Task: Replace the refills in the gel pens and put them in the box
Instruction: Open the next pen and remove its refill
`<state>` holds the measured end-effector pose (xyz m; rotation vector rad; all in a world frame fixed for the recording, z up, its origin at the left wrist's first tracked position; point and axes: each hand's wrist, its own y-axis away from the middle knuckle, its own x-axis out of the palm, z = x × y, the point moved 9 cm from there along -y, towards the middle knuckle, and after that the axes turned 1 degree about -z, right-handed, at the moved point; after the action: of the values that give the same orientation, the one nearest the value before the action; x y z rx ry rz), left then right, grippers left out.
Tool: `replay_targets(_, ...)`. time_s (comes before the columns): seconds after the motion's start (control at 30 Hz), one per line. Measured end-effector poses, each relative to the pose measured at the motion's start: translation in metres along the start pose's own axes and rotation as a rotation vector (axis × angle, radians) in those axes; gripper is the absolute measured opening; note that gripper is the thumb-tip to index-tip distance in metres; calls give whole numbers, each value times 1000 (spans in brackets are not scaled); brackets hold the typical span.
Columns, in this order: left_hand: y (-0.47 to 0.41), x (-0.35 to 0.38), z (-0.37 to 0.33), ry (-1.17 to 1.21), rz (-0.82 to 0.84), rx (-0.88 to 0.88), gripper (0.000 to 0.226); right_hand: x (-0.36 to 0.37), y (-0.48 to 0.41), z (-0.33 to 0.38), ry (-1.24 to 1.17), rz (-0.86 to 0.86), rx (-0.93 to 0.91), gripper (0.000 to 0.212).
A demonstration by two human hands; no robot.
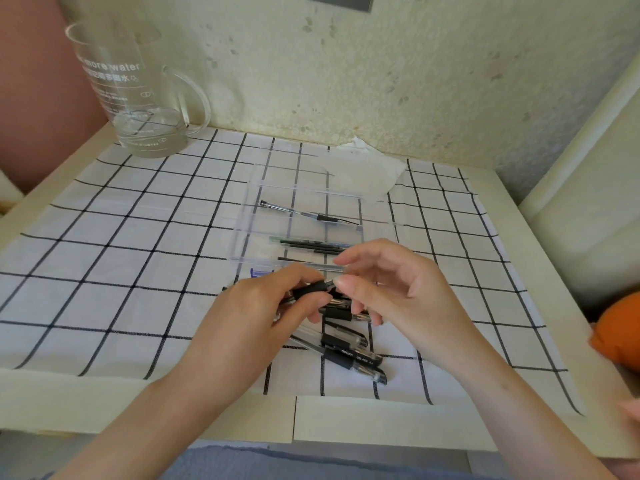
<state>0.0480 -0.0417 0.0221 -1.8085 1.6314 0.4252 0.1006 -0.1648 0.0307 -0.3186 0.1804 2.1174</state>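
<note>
The gel pen [313,289] being worked on sits just below the centre of the frame, held level above the table. The left hand [256,317] curls its fingers round the barrel and black grip, while the right hand [398,292] pinches the tip end with thumb and a fingertip, its other fingers loosely spread. That split grip suits twisting the nose, so the step looks to be opening or closing this pen for its refill. Directly beneath lies a heap of loose pens [353,355], handy for the next pick. Just above the hands the clear box [241,233] lies open, with refills [311,244] in its nearer half and one pen [304,213] in the farther half, a short reach away. The checked cloth [121,271] at left gives room to move. A glass jug [138,95] stands upper left, and the table's front edge runs close below the heap.
</note>
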Motion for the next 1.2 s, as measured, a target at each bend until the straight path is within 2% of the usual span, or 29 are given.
replay_targets(0.17, 1, 1, -2, -2, 2, 19, 28, 2, 0, -2, -17, -15, -11, 3)
replay_targets(0.4, 1, -5, 0, -53, -67, 4, 28, 3, 3, -2, -15, -103, -29, 4)
replay_targets(0.6, 0, 0, -4, 266, 33, -108, 23, 3, 4, 4, -146, -58, -23, 9)
replay_targets(0.8, -1, 5, -2, 235, 104, -101, 19, -6, 1, -6, -147, -140, 19, 10)
replay_targets(0.9, -1, 2, -1, 216, 74, -116, 20, -6, 1, -8, -109, -151, 35, 11)
replay_targets(1.0, -3, -12, 2, 293, -12, -144, 15, -15, -1, -12, 88, -132, 71, 26)
replay_targets(1.1, -3, -26, 6, 328, -80, -164, 21, -16, 1, -19, 522, -41, 89, 12)
replay_targets(1.2, -2, -28, 6, 293, -80, -145, 22, 0, 7, -23, 766, 109, 60, 7)
